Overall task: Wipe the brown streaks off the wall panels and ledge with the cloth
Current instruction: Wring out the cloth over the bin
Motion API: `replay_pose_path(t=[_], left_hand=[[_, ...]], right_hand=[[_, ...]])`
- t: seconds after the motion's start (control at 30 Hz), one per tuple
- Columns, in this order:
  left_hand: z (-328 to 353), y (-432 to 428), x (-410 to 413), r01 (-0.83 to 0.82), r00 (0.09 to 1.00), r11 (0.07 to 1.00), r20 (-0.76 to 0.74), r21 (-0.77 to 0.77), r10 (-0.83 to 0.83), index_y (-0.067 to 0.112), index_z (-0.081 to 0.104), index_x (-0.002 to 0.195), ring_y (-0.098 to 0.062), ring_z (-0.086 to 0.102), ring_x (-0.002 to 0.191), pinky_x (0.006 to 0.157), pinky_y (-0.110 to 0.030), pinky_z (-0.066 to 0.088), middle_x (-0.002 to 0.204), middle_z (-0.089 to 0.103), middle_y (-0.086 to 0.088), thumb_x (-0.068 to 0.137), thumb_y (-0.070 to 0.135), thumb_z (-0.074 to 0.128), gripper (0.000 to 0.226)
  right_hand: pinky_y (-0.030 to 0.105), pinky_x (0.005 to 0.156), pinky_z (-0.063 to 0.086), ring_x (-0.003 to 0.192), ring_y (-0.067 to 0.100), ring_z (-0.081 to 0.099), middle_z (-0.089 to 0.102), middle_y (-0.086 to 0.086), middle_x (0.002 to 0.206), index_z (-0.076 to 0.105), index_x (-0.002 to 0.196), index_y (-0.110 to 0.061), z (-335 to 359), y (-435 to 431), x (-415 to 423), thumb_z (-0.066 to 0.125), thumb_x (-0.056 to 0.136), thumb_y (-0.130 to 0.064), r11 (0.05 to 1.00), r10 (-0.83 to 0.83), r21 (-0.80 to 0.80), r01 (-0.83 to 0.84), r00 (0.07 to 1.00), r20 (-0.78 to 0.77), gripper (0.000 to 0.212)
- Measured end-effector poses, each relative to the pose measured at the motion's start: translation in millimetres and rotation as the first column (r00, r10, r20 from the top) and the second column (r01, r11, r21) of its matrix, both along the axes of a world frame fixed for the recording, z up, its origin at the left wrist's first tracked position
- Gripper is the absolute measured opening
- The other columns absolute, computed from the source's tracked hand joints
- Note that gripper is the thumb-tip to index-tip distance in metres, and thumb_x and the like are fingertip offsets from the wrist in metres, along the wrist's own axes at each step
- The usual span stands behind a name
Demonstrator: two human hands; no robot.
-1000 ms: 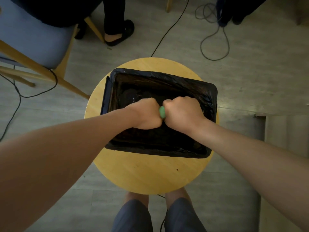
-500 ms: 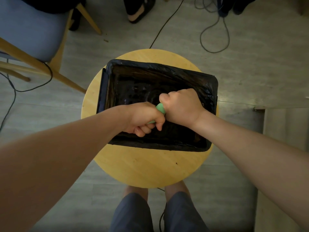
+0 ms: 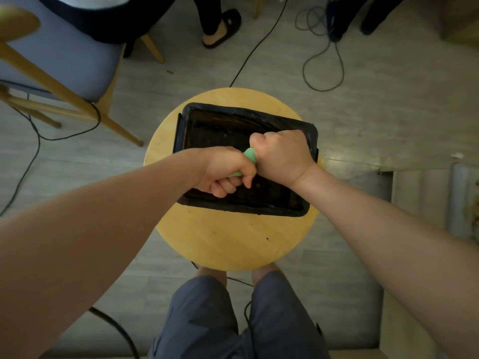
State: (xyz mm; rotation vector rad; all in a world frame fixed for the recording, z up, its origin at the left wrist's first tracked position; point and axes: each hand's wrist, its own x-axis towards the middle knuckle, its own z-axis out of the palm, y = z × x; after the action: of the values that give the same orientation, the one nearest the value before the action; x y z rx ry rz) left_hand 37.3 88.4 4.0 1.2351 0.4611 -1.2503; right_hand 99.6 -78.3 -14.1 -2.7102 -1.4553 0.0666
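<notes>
1. Head view looked straight down at a round stool [image 3: 228, 242] with a black tub [image 3: 246, 207] on top.
2. The left hand [image 3: 223, 174] and the right hand [image 3: 281, 156] were both over the tub, and the two fists touched.
3. Both hands were curled tight round the cloth [image 3: 249, 154]. Only a small green bit showed between the fists, and a little more under the left fingers.
4. The left fist was turned so its fingers faced up. The right fist showed its back. I think the hands were twisting the cloth to squeeze it out over the tub.
5. The inside of the tub was dark and shiny. I could not tell if there was water in it.
6. No wall panels, no ledge and no brown streaks showed here. So I could not tell how much had been wiped.
7. My guess is that this was a squeeze step, with the cloth well away from any wall. The wiping, or more of it, was likely left to do.
8. A blue chair [image 3: 67, 53] stood to the left, cables [image 3: 324, 60] lay on the floor, and a foot [image 3: 223, 28] in a dark slipper was at the top.
</notes>
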Motion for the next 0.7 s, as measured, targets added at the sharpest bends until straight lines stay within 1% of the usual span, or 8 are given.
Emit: replay_pose_path(t=[0.23, 0.3, 0.33, 0.4, 0.43, 0.47, 0.53, 0.7], left_hand=[[25, 14, 6, 0.030, 0.999, 0.999, 0.019, -0.017, -0.029, 0.019, 0.044, 0.068, -0.012, 0.022, 0.046, 0.038, -0.022, 0.023, 0.058, 0.033, 0.001, 0.086, 0.003, 0.057, 0.028], [10, 10, 7, 0.150, 0.978, 0.961, 0.109, 0.233, -0.179, 0.013, 0.052, 0.079, -0.013, 0.036, 0.045, 0.041, -0.025, 0.031, 0.060, 0.044, 0.000, 0.090, 0.012, 0.065, 0.017], [-1, 6, 4, 0.254, 0.921, 0.858, 0.160, 0.447, -0.356, 0.010, 0.057, 0.087, -0.014, 0.048, 0.048, 0.044, -0.027, 0.040, 0.065, 0.053, -0.001, 0.091, 0.019, 0.068, 0.014], [-19, 1, -1, 0.340, 0.693, 0.539, 0.182, 0.771, -0.698, 0.010, 0.059, 0.112, -0.021, 0.066, 0.074, 0.064, -0.034, 0.056, 0.088, 0.062, -0.003, 0.091, 0.028, 0.069, 0.029], [-27, 1, -3, 0.317, 0.614, 0.454, 0.185, 0.833, -0.767, 0.011, 0.053, 0.125, -0.025, 0.067, 0.090, 0.077, -0.040, 0.059, 0.101, 0.061, -0.004, 0.091, 0.028, 0.070, 0.042], [-32, 1, -1, 0.302, 0.582, 0.439, 0.200, 0.846, -0.788, 0.012, 0.046, 0.132, -0.028, 0.065, 0.099, 0.085, -0.043, 0.058, 0.111, 0.059, -0.007, 0.090, 0.028, 0.071, 0.052], [-28, 1, 8, 0.337, 0.564, 0.479, 0.234, 0.810, -0.792, 0.014, 0.041, 0.130, -0.029, 0.063, 0.101, 0.085, -0.042, 0.057, 0.117, 0.057, -0.011, 0.088, 0.029, 0.073, 0.055], [2, -27, 46, 0.421, 0.460, 0.466, 0.260, 0.778, -0.849, 0.018, 0.040, 0.123, -0.022, 0.058, 0.090, 0.076, -0.036, 0.050, 0.099, 0.055, 0.000, 0.083, 0.041, 0.076, 0.059]], right_hand=[[0.025, 0.044, 0.029, 0.039, 0.029, 0.052, 0.054, 0.005, 0.054, 0.052, 0.069, -0.014, 30, 10, -1, 0.073, 0.074, -0.021, 0.998, -0.054, 0.049, 0.050, 0.995, 0.082, 0.022], [0.033, 0.049, 0.042, 0.060, 0.034, 0.064, 0.063, 0.006, 0.071, 0.058, 0.086, -0.013, 24, 20, -8, 0.069, 0.083, -0.022, 0.979, -0.128, -0.169, 0.119, 0.991, -0.043, 0.014], [0.037, 0.055, 0.048, 0.072, 0.034, 0.067, 0.064, 0.006, 0.081, 0.059, 0.099, -0.014, 20, 24, -14, 0.067, 0.087, -0.021, 0.938, -0.197, -0.315, 0.140, 0.968, -0.154, 0.016], [0.039, 0.060, 0.049, 0.083, 0.032, 0.065, 0.061, 0.007, 0.094, 0.047, 0.126, -0.016, 10, 29, -25, 0.068, 0.089, -0.020, 0.875, -0.347, -0.463, 0.144, 0.854, -0.389, 0.043], [0.040, 0.059, 0.050, 0.083, 0.030, 0.064, 0.061, 0.008, 0.097, 0.037, 0.134, -0.017, 6, 29, -29, 0.069, 0.090, -0.020, 0.869, -0.404, -0.471, 0.153, 0.768, -0.497, 0.055], [0.041, 0.060, 0.051, 0.083, 0.028, 0.063, 0.060, 0.010, 0.100, 0.031, 0.136, -0.018, 4, 25, -30, 0.070, 0.090, -0.020, 0.877, -0.434, -0.445, 0.179, 0.692, -0.577, 0.061], [0.041, 0.067, 0.053, 0.087, 0.028, 0.062, 0.056, 0.011, 0.106, 0.033, 0.128, -0.018, 3, 11, -27, 0.070, 0.091, -0.019, 0.895, -0.444, -0.363, 0.258, 0.585, -0.679, 0.052], [0.034, 0.090, 0.048, 0.106, 0.016, 0.049, 0.037, -0.002, 0.111, 0.061, 0.109, -0.015, 27, -43, -16, 0.072, 0.093, -0.032, 0.861, -0.449, -0.234, 0.451, 0.461, -0.766, 0.026]])
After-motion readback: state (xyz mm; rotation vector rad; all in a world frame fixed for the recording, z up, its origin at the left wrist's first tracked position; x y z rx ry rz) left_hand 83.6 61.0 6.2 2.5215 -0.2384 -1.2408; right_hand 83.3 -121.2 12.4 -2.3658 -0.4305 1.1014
